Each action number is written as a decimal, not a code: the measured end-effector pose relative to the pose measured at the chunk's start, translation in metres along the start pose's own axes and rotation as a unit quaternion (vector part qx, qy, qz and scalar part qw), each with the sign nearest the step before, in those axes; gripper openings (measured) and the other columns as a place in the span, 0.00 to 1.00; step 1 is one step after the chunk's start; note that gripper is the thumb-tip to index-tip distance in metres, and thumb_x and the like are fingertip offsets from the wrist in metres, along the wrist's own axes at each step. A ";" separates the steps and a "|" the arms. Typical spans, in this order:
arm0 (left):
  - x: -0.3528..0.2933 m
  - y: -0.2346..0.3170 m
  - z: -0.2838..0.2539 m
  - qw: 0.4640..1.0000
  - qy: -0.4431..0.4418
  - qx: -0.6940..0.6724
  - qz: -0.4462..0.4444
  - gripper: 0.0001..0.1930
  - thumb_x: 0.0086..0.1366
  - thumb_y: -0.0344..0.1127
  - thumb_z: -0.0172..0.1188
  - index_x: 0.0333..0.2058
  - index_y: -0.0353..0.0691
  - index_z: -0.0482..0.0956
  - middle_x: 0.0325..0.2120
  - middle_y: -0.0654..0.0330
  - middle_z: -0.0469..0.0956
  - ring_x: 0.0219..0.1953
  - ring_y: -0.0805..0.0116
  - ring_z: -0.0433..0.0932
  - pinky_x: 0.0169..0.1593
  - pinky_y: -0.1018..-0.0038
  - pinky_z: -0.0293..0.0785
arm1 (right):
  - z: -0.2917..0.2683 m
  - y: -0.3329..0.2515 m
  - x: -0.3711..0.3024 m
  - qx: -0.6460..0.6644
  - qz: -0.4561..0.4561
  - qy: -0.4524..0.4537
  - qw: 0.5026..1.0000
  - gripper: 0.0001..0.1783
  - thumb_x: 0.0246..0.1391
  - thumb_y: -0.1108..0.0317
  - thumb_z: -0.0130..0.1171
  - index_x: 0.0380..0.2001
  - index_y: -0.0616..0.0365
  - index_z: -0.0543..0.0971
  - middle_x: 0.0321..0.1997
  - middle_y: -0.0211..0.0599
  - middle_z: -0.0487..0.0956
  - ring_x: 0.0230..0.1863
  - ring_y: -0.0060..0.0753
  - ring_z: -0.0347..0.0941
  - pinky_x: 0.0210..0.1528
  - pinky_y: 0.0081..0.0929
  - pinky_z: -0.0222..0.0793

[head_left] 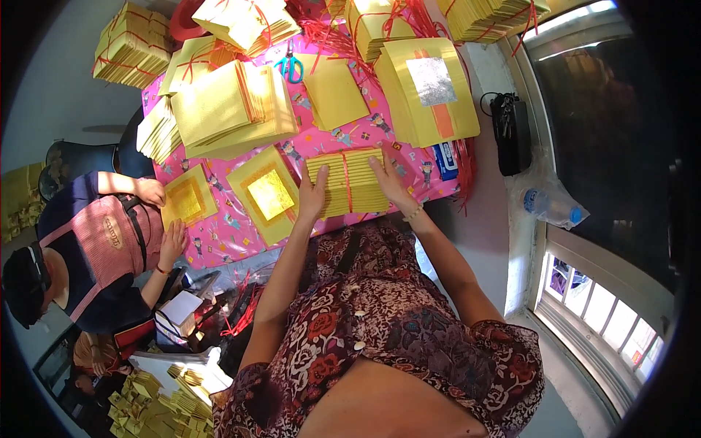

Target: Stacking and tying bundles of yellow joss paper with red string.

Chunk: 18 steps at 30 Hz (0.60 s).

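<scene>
A bundle of folded yellow paper [366,191], with a red string [347,186] around its middle, lies at the near edge of the pink table. Flanking it, my left hand [314,191] grips the left side and my right hand [392,184] the right, thumbs on top and the other fingers partly hidden. Just left of my left hand is a yellow sheet with a gold square [270,196]. Beyond my right hand stands a thick yellow paper stack [431,91] with a silver square on top. Whether the string is knotted cannot be seen.
Teal-handled scissors [290,67] lie farther back, near large yellow paper stacks [219,109]. A co-worker at the left has both hands on another gold-square sheet [185,198]. Red strings [466,164] hang off the table's right edge. A bagged bottle [553,204] is by the window.
</scene>
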<state>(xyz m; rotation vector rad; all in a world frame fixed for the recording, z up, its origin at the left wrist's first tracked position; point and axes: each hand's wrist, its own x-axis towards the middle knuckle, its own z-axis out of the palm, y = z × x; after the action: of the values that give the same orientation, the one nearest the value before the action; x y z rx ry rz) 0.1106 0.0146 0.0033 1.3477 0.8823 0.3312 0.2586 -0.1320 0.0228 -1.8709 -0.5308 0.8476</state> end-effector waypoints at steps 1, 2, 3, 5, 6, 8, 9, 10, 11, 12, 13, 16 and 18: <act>0.001 -0.001 0.000 1.000 -0.001 -0.001 0.001 0.39 0.65 0.51 0.54 0.63 0.29 0.50 0.53 0.46 0.68 0.55 0.62 0.67 0.57 0.73 0.62 | 0.001 0.003 0.004 0.021 0.001 -0.003 1.000 0.39 0.62 0.46 0.43 0.65 0.63 0.50 0.67 0.52 0.56 0.68 0.43 0.51 0.66 0.32 0.48; 0.004 -0.001 -0.002 1.000 -0.014 0.002 -0.013 0.39 0.65 0.52 0.53 0.63 0.29 0.50 0.54 0.46 0.67 0.56 0.63 0.66 0.58 0.73 0.61 | 0.000 0.005 0.006 0.042 0.000 -0.006 0.999 0.39 0.62 0.46 0.43 0.65 0.63 0.50 0.67 0.51 0.55 0.68 0.42 0.49 0.66 0.32 0.47; 0.006 0.000 -0.002 0.999 -0.026 0.004 -0.026 0.39 0.65 0.53 0.53 0.63 0.29 0.50 0.56 0.46 0.65 0.57 0.63 0.64 0.58 0.73 0.60 | -0.002 0.006 0.006 0.041 -0.002 -0.006 0.999 0.39 0.62 0.46 0.43 0.65 0.63 0.50 0.67 0.51 0.55 0.68 0.42 0.49 0.66 0.32 0.47; 0.005 -0.001 -0.004 0.999 -0.022 -0.011 -0.034 0.39 0.65 0.53 0.53 0.63 0.30 0.50 0.56 0.47 0.64 0.58 0.63 0.63 0.59 0.73 0.59 | -0.003 0.002 0.001 0.101 0.025 -0.010 0.995 0.37 0.63 0.45 0.40 0.64 0.63 0.52 0.68 0.49 0.54 0.69 0.42 0.48 0.67 0.30 0.46; 0.004 0.000 -0.004 0.998 -0.022 -0.025 -0.045 0.39 0.65 0.53 0.53 0.63 0.30 0.49 0.57 0.47 0.63 0.58 0.63 0.62 0.60 0.73 0.57 | -0.007 0.017 0.002 0.100 0.018 -0.010 0.995 0.37 0.63 0.45 0.40 0.64 0.63 0.52 0.68 0.49 0.54 0.69 0.42 0.48 0.67 0.30 0.46; 0.000 0.003 0.004 0.996 -0.039 -0.053 -0.059 0.40 0.65 0.53 0.53 0.64 0.31 0.49 0.58 0.49 0.61 0.60 0.63 0.59 0.61 0.72 0.55 | -0.025 0.060 0.003 0.122 0.132 -0.015 0.984 0.36 0.64 0.44 0.36 0.63 0.63 0.56 0.67 0.45 0.57 0.68 0.36 0.50 0.67 0.28 0.46; -0.003 0.000 -0.002 0.995 -0.034 -0.068 -0.067 0.40 0.65 0.54 0.53 0.64 0.32 0.48 0.59 0.50 0.59 0.61 0.63 0.58 0.62 0.72 0.54 | -0.021 0.047 -0.003 0.120 0.121 -0.020 0.985 0.36 0.64 0.44 0.36 0.63 0.63 0.56 0.67 0.45 0.57 0.68 0.36 0.50 0.67 0.28 0.46; -0.007 -0.004 -0.007 0.993 -0.032 -0.084 -0.073 0.40 0.65 0.54 0.53 0.64 0.32 0.48 0.60 0.51 0.58 0.61 0.63 0.57 0.63 0.72 0.53 | -0.018 0.023 -0.018 0.209 0.131 -0.055 0.967 0.36 0.64 0.44 0.35 0.63 0.64 0.57 0.66 0.42 0.58 0.67 0.34 0.52 0.66 0.27 0.46; -0.010 -0.006 -0.007 0.991 -0.038 -0.100 -0.077 0.41 0.64 0.54 0.52 0.64 0.32 0.47 0.61 0.51 0.57 0.62 0.63 0.56 0.63 0.72 0.51 | -0.017 0.006 -0.031 0.296 0.137 -0.084 0.942 0.37 0.64 0.43 0.34 0.62 0.64 0.58 0.65 0.40 0.60 0.66 0.31 0.53 0.66 0.27 0.46; -0.011 -0.005 -0.003 0.989 -0.054 -0.114 -0.078 0.41 0.64 0.54 0.52 0.64 0.33 0.47 0.61 0.52 0.56 0.63 0.63 0.54 0.64 0.72 0.50 | -0.015 0.017 -0.035 0.276 0.103 -0.078 0.952 0.36 0.64 0.44 0.35 0.62 0.65 0.58 0.65 0.38 0.61 0.66 0.30 0.54 0.66 0.28 0.47; -0.013 -0.005 0.001 0.988 -0.048 -0.114 -0.089 0.40 0.64 0.54 0.53 0.64 0.33 0.48 0.61 0.53 0.57 0.62 0.63 0.56 0.63 0.72 0.52 | -0.013 0.029 -0.036 0.255 0.071 -0.074 0.962 0.36 0.65 0.45 0.35 0.62 0.66 0.58 0.64 0.36 0.62 0.65 0.29 0.55 0.66 0.29 0.48; -0.020 0.003 -0.007 0.982 -0.034 -0.139 -0.123 0.39 0.64 0.55 0.53 0.63 0.35 0.51 0.58 0.54 0.61 0.59 0.63 0.61 0.61 0.71 0.57 | -0.009 -0.025 -0.052 0.189 0.044 -0.097 0.976 0.36 0.64 0.46 0.38 0.62 0.66 0.57 0.64 0.41 0.62 0.64 0.32 0.55 0.65 0.29 0.49; -0.019 0.008 -0.016 0.976 -0.036 -0.158 -0.145 0.38 0.63 0.56 0.53 0.62 0.35 0.54 0.57 0.55 0.64 0.58 0.63 0.63 0.59 0.71 0.60 | -0.013 -0.020 -0.049 0.118 -0.015 -0.091 0.989 0.36 0.63 0.46 0.40 0.63 0.65 0.55 0.64 0.41 0.61 0.64 0.33 0.55 0.65 0.30 0.50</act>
<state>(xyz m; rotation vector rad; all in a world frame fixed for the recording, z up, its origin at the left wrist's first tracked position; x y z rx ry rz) 0.0893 0.0146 0.0179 0.9175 0.9090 0.1847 0.2355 -0.1645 0.0601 -1.5764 -0.5429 1.0218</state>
